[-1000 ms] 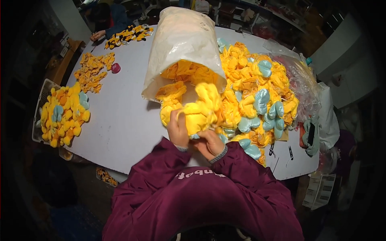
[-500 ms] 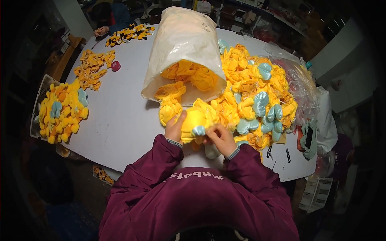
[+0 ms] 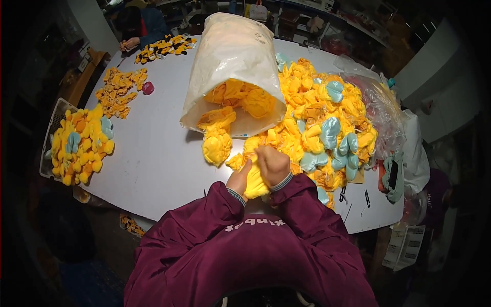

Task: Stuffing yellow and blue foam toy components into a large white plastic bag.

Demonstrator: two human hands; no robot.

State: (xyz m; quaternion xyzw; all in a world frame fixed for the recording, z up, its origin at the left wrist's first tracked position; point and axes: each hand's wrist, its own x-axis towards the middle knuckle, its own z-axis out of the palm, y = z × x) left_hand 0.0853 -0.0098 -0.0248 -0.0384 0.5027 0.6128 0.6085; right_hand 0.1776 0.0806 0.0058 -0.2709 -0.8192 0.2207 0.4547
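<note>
A soft yellow plush piece [image 3: 257,185] is between my hands, close to my body at the near edge of the table. My left hand [image 3: 239,180] is closed on its left side, thumb up. On its upper right my right hand [image 3: 275,165] is curled into a fist, gripping the fabric; the fingertips are hidden. A separate yellow plush piece [image 3: 217,144] lies just beyond my left hand, at the mouth of a large white plastic bag [image 3: 232,56] with more yellow pieces inside. Against my right hand's far side spreads a heap of yellow plush pieces [image 3: 314,105] with light-blue satin parts.
At the left edge a white basket [image 3: 46,146] holds finished-looking yellow plush pieces. Flat orange-yellow pieces [image 3: 118,87] and a small pink round object [image 3: 148,88] lie far left. Small scissors [image 3: 366,198] rest at the near right. A person [image 3: 140,25] works at the far left.
The held plush piece has turned, and its light-blue patch is out of sight. My right hand has moved up and closed into a fist, nearer my left hand, which shifted right.
</note>
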